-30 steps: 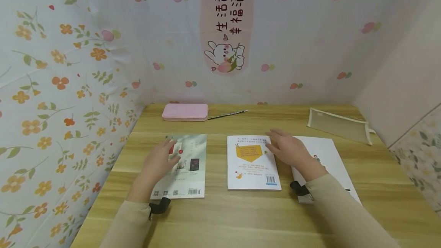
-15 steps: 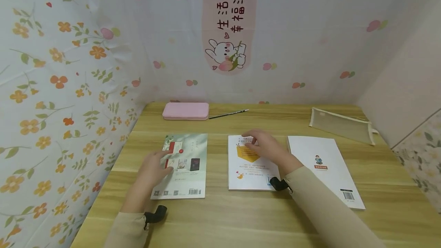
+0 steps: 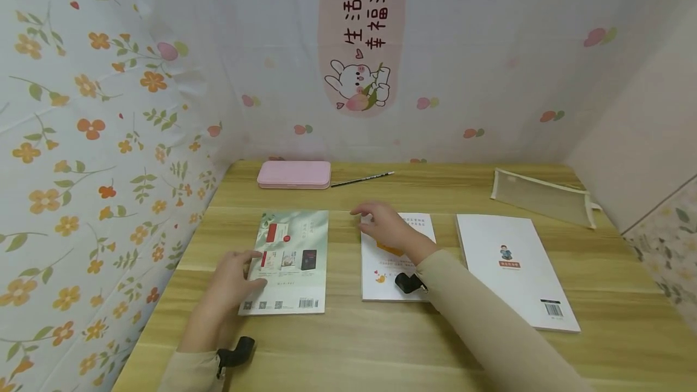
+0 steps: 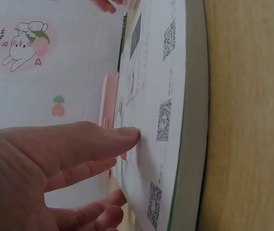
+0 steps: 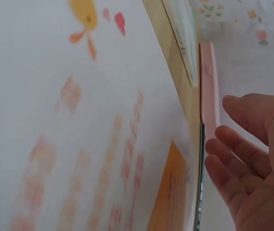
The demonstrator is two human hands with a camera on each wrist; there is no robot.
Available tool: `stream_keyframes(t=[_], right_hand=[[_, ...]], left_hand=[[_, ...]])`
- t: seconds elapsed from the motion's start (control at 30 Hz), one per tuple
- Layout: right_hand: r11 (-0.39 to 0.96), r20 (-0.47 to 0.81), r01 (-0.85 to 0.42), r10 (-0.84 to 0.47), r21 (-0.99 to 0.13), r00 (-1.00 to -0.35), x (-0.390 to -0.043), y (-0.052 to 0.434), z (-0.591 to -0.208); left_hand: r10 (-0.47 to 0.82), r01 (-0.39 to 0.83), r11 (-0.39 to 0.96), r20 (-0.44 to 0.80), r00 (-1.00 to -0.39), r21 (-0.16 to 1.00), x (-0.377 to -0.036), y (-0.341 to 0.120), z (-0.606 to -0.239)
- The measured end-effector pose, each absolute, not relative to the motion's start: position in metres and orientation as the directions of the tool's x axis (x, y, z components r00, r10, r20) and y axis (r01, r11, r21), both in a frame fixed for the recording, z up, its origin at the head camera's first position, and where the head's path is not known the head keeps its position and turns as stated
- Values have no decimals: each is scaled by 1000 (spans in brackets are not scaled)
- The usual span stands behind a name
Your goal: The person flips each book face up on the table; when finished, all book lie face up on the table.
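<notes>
A pale green book (image 3: 296,271) lies on the left of the table. My left hand (image 3: 231,280) is at its left edge, thumb and fingers spread apart; in the left wrist view the thumb (image 4: 120,139) overlaps the cover near the QR codes. Above the middle book (image 3: 376,286), white with an orange badge, my right hand (image 3: 386,225) hovers with loosely bent fingers and nothing in them. Its fingertips reach past that book's upper left corner. To the right lies a white book (image 3: 517,283) with a small figure and a barcode.
At the back of the wooden table (image 3: 337,343) are a pink pencil case (image 3: 294,175) and a dark pencil (image 3: 362,179). A mesh pouch (image 3: 544,199) lies back right. Behind and to the left hang patterned curtains (image 3: 239,41).
My right hand has moved left, from between the middle and right books to over the middle book. My left hand has drawn back toward the green book's left edge.
</notes>
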State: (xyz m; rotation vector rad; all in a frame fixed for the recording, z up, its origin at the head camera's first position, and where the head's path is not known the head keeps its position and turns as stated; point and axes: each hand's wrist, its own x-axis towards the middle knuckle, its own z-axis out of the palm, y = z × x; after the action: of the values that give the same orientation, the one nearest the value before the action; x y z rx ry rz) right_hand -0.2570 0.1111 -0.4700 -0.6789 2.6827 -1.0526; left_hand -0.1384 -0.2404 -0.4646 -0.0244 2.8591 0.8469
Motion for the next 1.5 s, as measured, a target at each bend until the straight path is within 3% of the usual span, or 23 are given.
stream_keyframes(t=[0.27, 0.6, 1.03, 1.5], right_hand=[[603, -8, -352, -512, -716, -859, -263, 86, -475], [649, 22, -434, -540, -625, -841, -274, 67, -482], [657, 1, -471, -582, -589, -813, -283, 53, -485], [649, -11, -501, -616, -572, -787, -291, 47, -485]], left_hand=[[63, -31, 853, -161, -985, 521, -128, -245, -461], [88, 6, 875, -146, -985, 484, -121, -245, -459], [136, 52, 894, -159, -978, 445, -116, -254, -458], [170, 64, 877, -182, -969, 477, -112, -260, -458]])
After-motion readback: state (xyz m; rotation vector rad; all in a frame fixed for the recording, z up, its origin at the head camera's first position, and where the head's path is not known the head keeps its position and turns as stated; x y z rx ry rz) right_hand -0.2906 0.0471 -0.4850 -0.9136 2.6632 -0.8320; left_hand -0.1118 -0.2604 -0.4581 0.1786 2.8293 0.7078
